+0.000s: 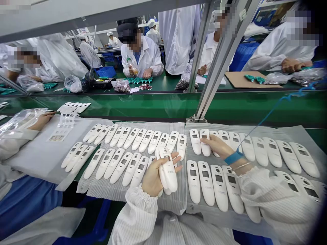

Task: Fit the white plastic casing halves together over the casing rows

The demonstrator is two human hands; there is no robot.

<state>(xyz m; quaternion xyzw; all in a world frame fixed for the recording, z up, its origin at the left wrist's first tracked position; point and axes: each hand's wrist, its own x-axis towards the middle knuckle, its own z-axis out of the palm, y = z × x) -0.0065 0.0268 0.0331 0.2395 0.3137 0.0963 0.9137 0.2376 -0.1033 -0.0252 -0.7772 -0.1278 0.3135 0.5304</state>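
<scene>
My left hand (153, 177) is closed around a few long white plastic casings, stacked one over another. The front white casing (170, 173) has a small dark window, a round mark near its tip and faint printing. My right hand (221, 147) grips the edge of another white casing (204, 148), which lies in the back row on the right-hand sheet; its fingertips partly hide neighbouring casings. A blue wrist strap (233, 157) with a coiled cord is around my right wrist. Rows of similar casings lie face up on both sides of my hands.
Thin white foam sheets (182, 200) cover the green bench. At left, a co-worker's hand (42, 120) reaches beside a white sheet of labels or films (61, 129). A metal post (217, 64) rises behind the bench. Several people in white coats work beyond the green ledge (143, 105).
</scene>
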